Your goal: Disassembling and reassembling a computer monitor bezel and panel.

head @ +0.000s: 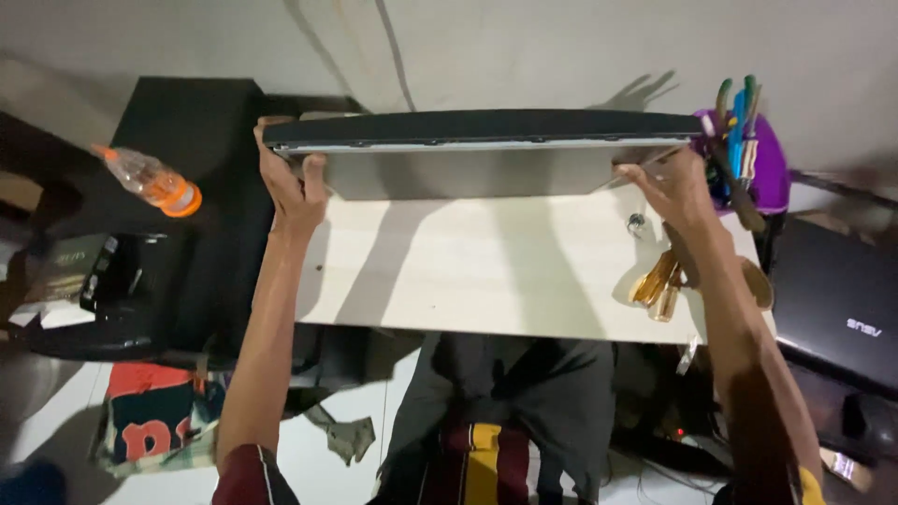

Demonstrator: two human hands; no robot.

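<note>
panel lies left-to-right, apparently on edge, gripped at both ends.

The light is dim and uneven, brightest on the pale table top in front of me. My forearms throw long soft shadows across it toward the wall, where my right hand casts a faint spread-finger shadow. Left of the table, everything sinks into murk, and the bottle there is smeared with blur. The dark corners below the table look soft, stretched and grainy.
</note>
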